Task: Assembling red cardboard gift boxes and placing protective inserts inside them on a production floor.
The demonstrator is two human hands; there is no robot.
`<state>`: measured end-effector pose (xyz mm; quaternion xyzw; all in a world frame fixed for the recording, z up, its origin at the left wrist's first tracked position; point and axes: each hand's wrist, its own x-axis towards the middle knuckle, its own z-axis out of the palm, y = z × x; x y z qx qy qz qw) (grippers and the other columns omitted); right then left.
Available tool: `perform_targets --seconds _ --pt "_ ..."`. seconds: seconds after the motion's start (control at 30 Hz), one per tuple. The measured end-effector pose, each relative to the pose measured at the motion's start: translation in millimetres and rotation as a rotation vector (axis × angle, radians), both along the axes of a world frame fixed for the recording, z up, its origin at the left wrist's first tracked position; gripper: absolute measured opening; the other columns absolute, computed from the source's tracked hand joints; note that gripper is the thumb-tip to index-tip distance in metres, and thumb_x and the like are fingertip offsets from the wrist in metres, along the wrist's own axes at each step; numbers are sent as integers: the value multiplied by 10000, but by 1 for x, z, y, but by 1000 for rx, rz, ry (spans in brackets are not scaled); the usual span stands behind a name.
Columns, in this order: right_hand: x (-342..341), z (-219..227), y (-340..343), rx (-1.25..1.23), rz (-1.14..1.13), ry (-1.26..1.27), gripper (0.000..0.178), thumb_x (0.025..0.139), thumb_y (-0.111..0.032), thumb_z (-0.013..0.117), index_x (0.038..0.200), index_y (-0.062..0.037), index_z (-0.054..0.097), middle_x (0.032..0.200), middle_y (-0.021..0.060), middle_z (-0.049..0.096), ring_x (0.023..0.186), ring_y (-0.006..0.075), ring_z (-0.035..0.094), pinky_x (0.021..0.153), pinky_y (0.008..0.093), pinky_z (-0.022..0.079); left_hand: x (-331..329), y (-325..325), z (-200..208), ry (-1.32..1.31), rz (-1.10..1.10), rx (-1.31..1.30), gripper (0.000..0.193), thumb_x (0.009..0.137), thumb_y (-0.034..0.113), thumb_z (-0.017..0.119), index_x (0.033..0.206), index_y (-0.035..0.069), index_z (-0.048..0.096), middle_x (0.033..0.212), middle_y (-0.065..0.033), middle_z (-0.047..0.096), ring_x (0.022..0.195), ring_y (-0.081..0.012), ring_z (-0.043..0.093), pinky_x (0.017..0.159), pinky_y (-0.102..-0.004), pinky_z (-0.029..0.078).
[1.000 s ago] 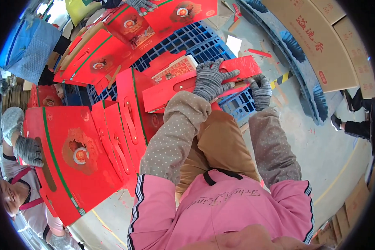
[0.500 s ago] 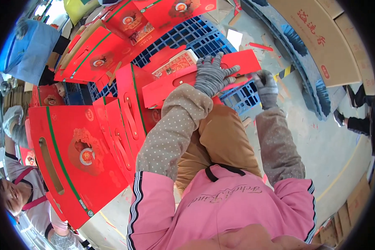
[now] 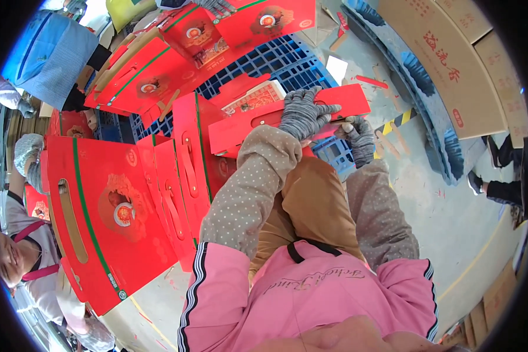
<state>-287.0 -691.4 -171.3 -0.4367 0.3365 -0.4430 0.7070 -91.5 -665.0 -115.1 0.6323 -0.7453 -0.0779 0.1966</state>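
A red gift box (image 3: 234, 132) with a handle slot in its top lies in front of me over the blue pallet. My left hand (image 3: 304, 113), in a grey knitted glove, rests across its top with the fingers spread. At the box's right end, just below its edge, my right hand (image 3: 359, 139) is in a matching glove, its fingers curled together against the box. What they pinch, if anything, is hidden. Behind this box a printed red-and-cream panel (image 3: 255, 98) shows. To its left, more red boxes with strap handles (image 3: 188, 164) stand upright.
A large red box (image 3: 120, 246) stands at the left, beside a co-worker (image 3: 35, 252). More red boxes (image 3: 158, 88) stand beyond the blue pallet (image 3: 334, 154). Brown cartons (image 3: 452, 64) on another pallet (image 3: 419, 76) are at the right. Scraps litter the floor near yellow-black tape (image 3: 396, 122).
My right hand has come down and left, from beyond the box's right end to just below its edge. The left hand stays spread on the box. The whole view has shifted slightly.
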Motion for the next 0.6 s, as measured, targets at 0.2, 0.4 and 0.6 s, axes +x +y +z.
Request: perform_targets --seconds 0.2,0.4,0.6 --pt "8 -10 -4 67 -72 312 203 837 -177 684 858 -52 525 641 52 595 527 149 581 496 267 468 -2 5 9 53 38 13 388 712 516 659 1082 400 654 1349 -107 429 1228 -315 376 1052 -462 216" --pt "28 -5 5 163 -295 172 248 795 -105 712 906 -40 499 651 75 593 493 157 574 459 275 476 -5 7 9 74 66 -18 411 672 510 688 1062 385 664 1331 -123 439 1223 -308 378 1055 -465 212" --pt "38 -11 7 321 -418 -225 310 815 -28 628 1022 -84 404 654 78 541 479 186 542 443 319 492 -7 6 8 29 60 -63 377 694 472 683 1060 382 662 1321 -132 436 1218 -307 380 1055 -462 216"
